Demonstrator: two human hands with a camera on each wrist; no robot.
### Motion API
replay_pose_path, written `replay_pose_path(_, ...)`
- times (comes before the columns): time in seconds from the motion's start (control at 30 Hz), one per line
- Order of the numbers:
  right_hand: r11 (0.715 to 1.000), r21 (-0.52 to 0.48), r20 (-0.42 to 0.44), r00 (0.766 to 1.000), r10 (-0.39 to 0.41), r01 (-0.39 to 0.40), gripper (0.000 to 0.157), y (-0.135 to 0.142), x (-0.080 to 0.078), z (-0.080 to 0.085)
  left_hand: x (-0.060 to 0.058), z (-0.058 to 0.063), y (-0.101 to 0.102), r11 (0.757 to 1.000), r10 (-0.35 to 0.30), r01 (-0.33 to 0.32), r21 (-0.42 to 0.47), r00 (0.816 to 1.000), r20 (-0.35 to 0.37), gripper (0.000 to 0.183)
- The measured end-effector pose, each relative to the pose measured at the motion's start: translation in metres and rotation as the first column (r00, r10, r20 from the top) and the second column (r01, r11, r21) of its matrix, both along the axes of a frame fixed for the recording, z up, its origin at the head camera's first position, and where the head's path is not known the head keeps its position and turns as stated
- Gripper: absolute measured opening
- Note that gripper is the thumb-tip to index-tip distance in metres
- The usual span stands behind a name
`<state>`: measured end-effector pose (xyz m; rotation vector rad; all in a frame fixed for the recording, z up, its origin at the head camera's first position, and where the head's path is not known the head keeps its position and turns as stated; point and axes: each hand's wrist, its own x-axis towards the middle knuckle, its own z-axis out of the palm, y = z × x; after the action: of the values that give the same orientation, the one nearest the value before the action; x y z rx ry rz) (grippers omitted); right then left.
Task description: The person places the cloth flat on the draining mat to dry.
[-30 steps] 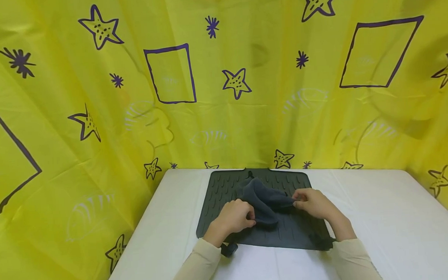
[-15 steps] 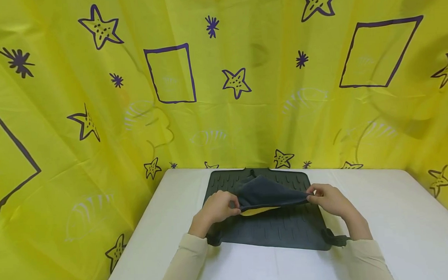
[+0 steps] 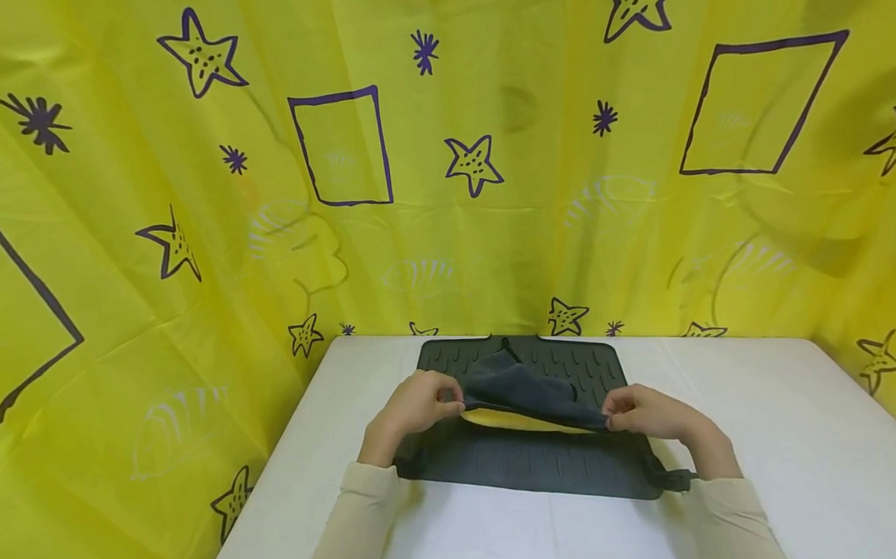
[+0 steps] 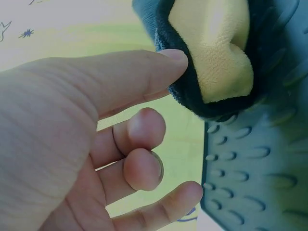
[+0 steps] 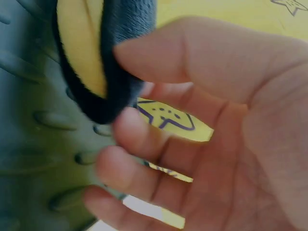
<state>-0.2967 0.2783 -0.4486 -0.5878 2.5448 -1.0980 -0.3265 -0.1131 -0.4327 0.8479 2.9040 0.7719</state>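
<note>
A dark blue-grey cloth (image 3: pixel 516 385) with a yellow underside (image 3: pixel 525 420) is stretched between both hands, its back part bunched in folds over the dark mat (image 3: pixel 524 468). At its left corner, my left hand (image 3: pixel 414 404) pinches the edge between thumb and index finger. In the left wrist view the thumb (image 4: pixel 168 65) lies on the cloth's dark border (image 4: pixel 180 91) while the other fingers curl loosely below. My right hand (image 3: pixel 652 411) pinches the opposite corner. Its thumb (image 5: pixel 149 57) presses the dark edge in the right wrist view, the yellow side (image 5: pixel 82 53) showing beside it.
The mat has raised drop-shaped bumps and lies on a white table (image 3: pixel 731 400). Behind and to the left hangs a yellow curtain (image 3: pixel 522 251) printed with stars and frames. Dark wrist-worn devices hang below both wrists, close over the mat's front corners.
The left hand has moved left and up, taking the cloth's left corner; the right hand has moved right, then slightly down. The bunched cloth is now spread wide, showing a yellow strip.
</note>
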Motion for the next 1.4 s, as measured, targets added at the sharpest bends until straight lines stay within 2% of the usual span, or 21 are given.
replay_pose_path(0.13, 0.999, 0.037, 0.061, 0.997, 0.037, -0.040, 0.005, -0.010, 0.000, -0.003, 0.000, 0.003, -0.005, 1.000, 0.005, -0.005, 0.007, 1.000, 0.009, 0.005)
replay_pose_path(0.23, 0.997, 0.054, 0.086, 0.995, 0.044, -0.048, 0.006, -0.016, 0.000, -0.004, 0.001, 0.002, -0.007, 1.000, -0.004, 0.004, -0.003, 0.999, 0.045, 0.007)
replay_pose_path(0.33, 0.997, 0.067, 0.099, 0.994, 0.043, -0.050, 0.009, -0.018, 0.000, -0.003, 0.001, -0.001, -0.008, 1.000, -0.012, 0.014, -0.017, 0.994, 0.112, 0.012)
replay_pose_path(0.5, 0.994, 0.106, 0.108, 0.994, 0.007, -0.018, 0.019, -0.019, 0.000, -0.003, 0.001, -0.007, -0.009, 0.999, -0.016, 0.024, -0.033, 0.972, 0.235, 0.016)
replay_pose_path(0.6, 0.993, 0.117, 0.106, 0.994, -0.017, 0.005, 0.023, -0.019, 0.000, -0.005, 0.001, -0.010, -0.010, 0.999, -0.012, 0.023, -0.036, 0.962, 0.272, 0.016)
replay_pose_path(0.77, 0.994, 0.112, 0.107, 0.994, -0.020, 0.008, 0.023, -0.018, 0.000, -0.006, 0.001, -0.011, -0.011, 0.999, -0.009, 0.022, -0.040, 0.954, 0.300, 0.017)
replay_pose_path(0.93, 0.995, 0.097, 0.119, 0.993, 0.021, -0.032, 0.017, -0.017, 0.000, -0.006, 0.002, -0.011, -0.011, 0.999, -0.014, 0.030, -0.046, 0.950, 0.313, 0.016)
replay_pose_path(1.13, 0.994, 0.088, 0.130, 0.990, 0.048, -0.060, 0.013, -0.017, 0.000, -0.007, 0.003, -0.013, -0.012, 0.996, 0.010, 0.019, -0.082, 0.942, 0.335, 0.016)
replay_pose_path(1.27, 0.994, 0.099, 0.127, 0.991, 0.035, -0.048, 0.010, -0.017, -0.001, -0.007, 0.003, -0.014, -0.012, 0.995, 0.015, 0.018, -0.093, 0.941, 0.337, 0.017)
replay_pose_path(1.4, 0.993, 0.118, 0.098, 0.995, -0.015, 0.003, 0.010, -0.018, -0.002, -0.007, 0.001, -0.016, -0.011, 0.997, 0.012, 0.012, -0.079, 0.953, 0.302, 0.019)
